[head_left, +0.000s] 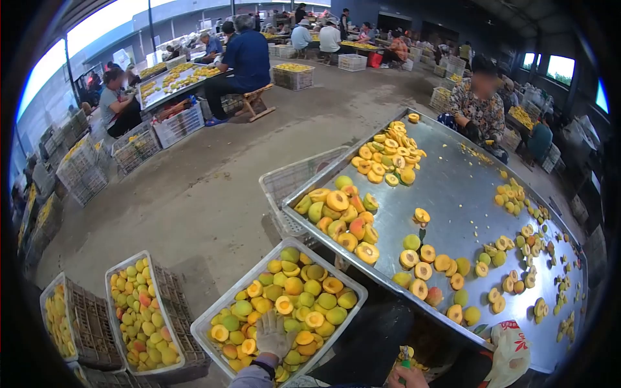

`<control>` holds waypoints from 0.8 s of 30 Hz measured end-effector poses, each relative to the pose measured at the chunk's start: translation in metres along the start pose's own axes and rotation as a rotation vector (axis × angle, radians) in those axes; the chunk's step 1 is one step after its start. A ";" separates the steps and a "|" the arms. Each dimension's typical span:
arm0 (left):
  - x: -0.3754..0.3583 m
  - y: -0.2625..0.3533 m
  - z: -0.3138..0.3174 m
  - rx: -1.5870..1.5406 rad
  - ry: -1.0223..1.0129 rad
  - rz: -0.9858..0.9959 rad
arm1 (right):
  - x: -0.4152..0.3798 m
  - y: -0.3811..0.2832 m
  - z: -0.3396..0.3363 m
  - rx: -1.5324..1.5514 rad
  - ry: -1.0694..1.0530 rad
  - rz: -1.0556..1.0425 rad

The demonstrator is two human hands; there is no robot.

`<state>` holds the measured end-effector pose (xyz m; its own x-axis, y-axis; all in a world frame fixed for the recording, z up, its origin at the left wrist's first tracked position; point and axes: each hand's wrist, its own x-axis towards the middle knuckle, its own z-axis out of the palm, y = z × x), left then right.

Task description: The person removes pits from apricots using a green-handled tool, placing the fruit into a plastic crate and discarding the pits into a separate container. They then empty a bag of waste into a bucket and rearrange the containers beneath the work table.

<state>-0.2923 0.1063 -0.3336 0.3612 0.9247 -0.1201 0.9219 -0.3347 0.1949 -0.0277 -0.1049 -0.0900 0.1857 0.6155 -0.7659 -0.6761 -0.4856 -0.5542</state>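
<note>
My left hand (pixel 274 335), in a pale glove, lies spread over the fruit in a white plastic crate (pixel 200 323). The crate is heaped with yellow-green peaches (pixel 294 284), many cut in half with orange flesh showing. At the bottom edge, my right hand (pixel 407 377) is wrapped round a green-handled tool (pixel 405 363) with a short metal end. To the right, the metal table (pixel 388 226) carries a pile of peach halves (pixel 343 213) on its near left corner, with more cut peaches (pixel 424 271) scattered across it.
Two more crates of peaches (pixel 143 310) stand on the floor at left. Another crate (pixel 275 181) sits beside the table's left edge. A white-and-red bag (pixel 508 355) hangs at the near edge. A person (pixel 479 103) works across the table; others sit at tables behind.
</note>
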 end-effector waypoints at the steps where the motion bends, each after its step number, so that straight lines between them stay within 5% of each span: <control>1: 0.002 -0.001 -0.003 -0.089 -0.013 -0.003 | 0.001 -0.002 0.001 -0.031 -0.035 -0.007; 5: -0.008 -0.006 -0.076 -0.239 -0.044 -0.127 | 0.000 0.001 -0.006 -0.037 -0.074 -0.035; 6: -0.016 -0.017 -0.065 -0.134 0.132 -0.183 | -0.002 0.001 -0.008 -0.043 -0.070 -0.058; 9: -0.038 -0.049 -0.053 -0.111 0.086 -0.332 | 0.002 0.000 -0.010 -0.080 -0.105 -0.072; 15: -0.054 -0.044 -0.053 -0.140 0.079 -0.311 | -0.001 -0.003 -0.003 -0.141 -0.086 -0.071; 19: -0.071 -0.015 -0.033 -0.221 0.046 -0.051 | -0.002 -0.001 -0.007 -0.170 -0.024 -0.118; 21: -0.073 -0.002 -0.042 0.000 0.138 0.049 | 0.001 -0.007 -0.006 -0.213 -0.055 -0.140; 23: -0.051 0.001 -0.078 -0.006 -0.037 0.018 | 0.001 -0.014 -0.005 -0.272 -0.088 -0.184; 24: -0.033 0.009 -0.104 -0.054 -0.315 -0.018 | 0.002 -0.017 -0.004 -0.295 -0.105 -0.205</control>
<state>-0.3103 0.0911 -0.2268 0.3782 0.8260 -0.4179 0.9229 -0.3010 0.2403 -0.0130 -0.0974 -0.0830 0.2112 0.7713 -0.6004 -0.3952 -0.4944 -0.7742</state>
